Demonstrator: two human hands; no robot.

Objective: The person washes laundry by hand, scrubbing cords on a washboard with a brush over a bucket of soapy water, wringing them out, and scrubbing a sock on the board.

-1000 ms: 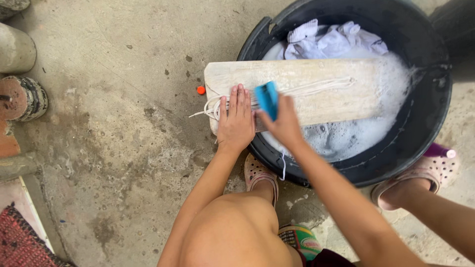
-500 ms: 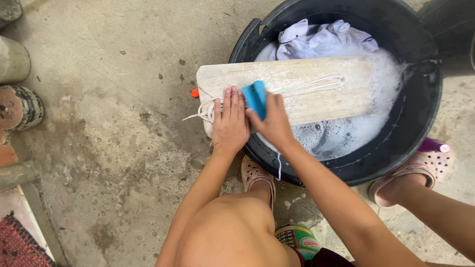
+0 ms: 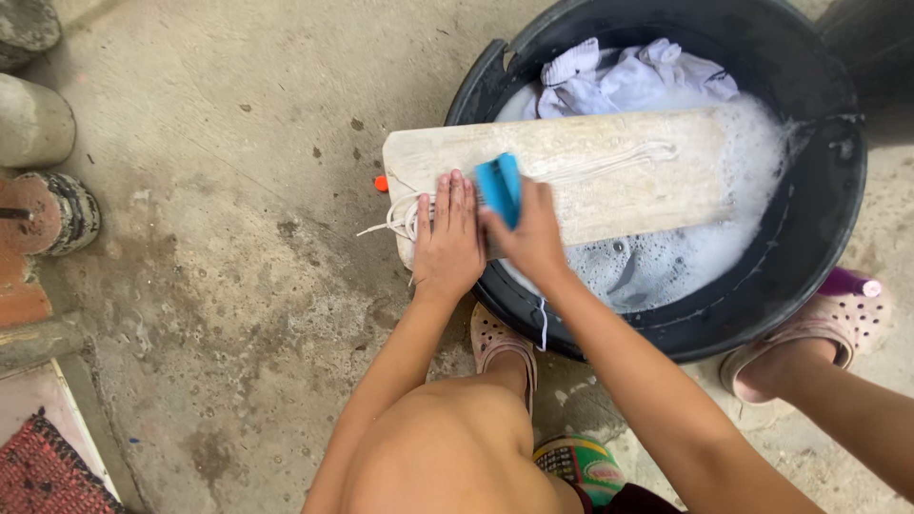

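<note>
- At the bottom of the frame I see a bare knee (image 3: 447,447) and two arms going up to the middle.
- A pink shoe (image 3: 502,341) sits just under the tub. Another pink shoe (image 3: 809,338) is at the lower right.
- The left hand (image 3: 447,238) lies flat, fingers spread, on the near end of the board (image 3: 609,176). I think it pins the white laces (image 3: 405,217) so they don't slip.
- The right hand (image 3: 528,238) is closed around a blue brush (image 3: 500,186), pressed on the board just beside the left hand.
- The board rests across the black tub (image 3: 838,209), I think so water drips back in.
- Soapy water (image 3: 685,266) fills the tub, and white cloth (image 3: 628,76) sits at the far side.
- The brush's bristles are hidden. The right hand looks blurry. What's under the foam, I can't tell.
</note>
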